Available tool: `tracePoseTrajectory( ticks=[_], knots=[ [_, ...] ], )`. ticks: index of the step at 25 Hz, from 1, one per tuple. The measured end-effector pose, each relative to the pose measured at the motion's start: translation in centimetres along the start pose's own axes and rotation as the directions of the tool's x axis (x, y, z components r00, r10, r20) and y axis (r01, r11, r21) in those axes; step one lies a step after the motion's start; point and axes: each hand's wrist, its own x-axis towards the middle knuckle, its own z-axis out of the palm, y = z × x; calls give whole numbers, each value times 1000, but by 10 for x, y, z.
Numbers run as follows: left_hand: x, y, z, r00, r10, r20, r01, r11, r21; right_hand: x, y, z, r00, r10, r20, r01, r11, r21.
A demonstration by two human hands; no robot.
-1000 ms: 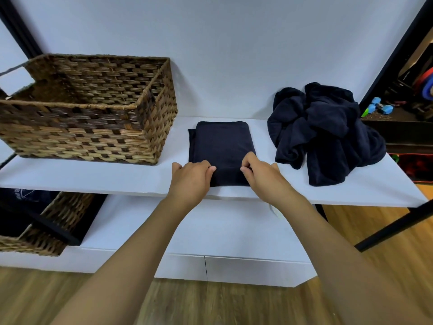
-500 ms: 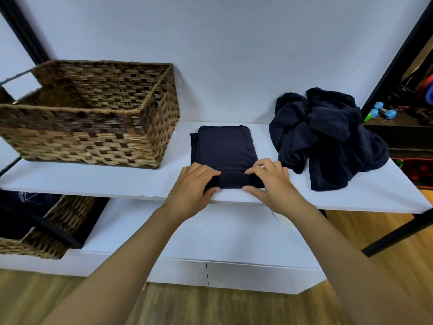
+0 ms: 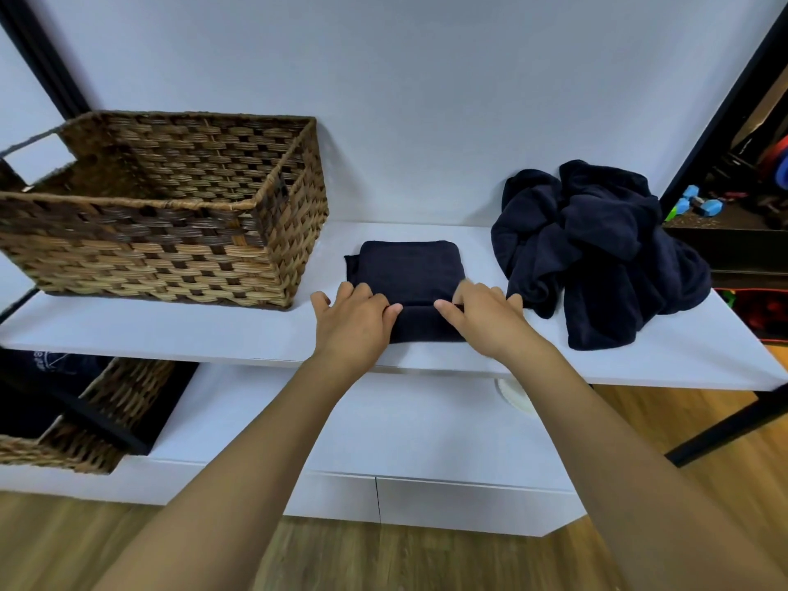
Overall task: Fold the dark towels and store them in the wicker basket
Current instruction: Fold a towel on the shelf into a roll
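A folded dark towel lies on the white shelf between the basket and a heap. My left hand grips the near left part of its folded-over near edge, fingers on top. My right hand grips the near right part the same way, thumb pointing inward. The near end of the towel is doubled back over itself under both hands. A rumpled heap of dark towels sits to the right. The wicker basket stands at the left with nothing visible inside.
A second wicker basket with dark cloth sits on the lower shelf at the left. A black frame post runs at the right. Blue dumbbells lie on a dark unit beyond. A white plate edge shows under the shelf.
Both hands lifted the towel's near edge and rolled it away from me, so the towel now looks shorter. The camera view shifted slightly downward.
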Motion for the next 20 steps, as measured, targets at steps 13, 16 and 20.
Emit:
tracePoseTrajectory(
  ticks=[13, 16, 20],
  knots=[
    [-10, -11, 6, 952, 293, -87, -301, 949, -96, -12, 23, 20, 933, -298, -204, 305, 952, 5],
    [-12, -18, 2, 942, 327, -78, -334, 937, -104, -13, 17, 9, 963, -261, -72, 267, 958, 103],
    [-8, -9, -4, 974, 224, 22, -222, 973, -59, -8, 3, 16, 944, -276, -180, 250, 956, -151]
  ],
)
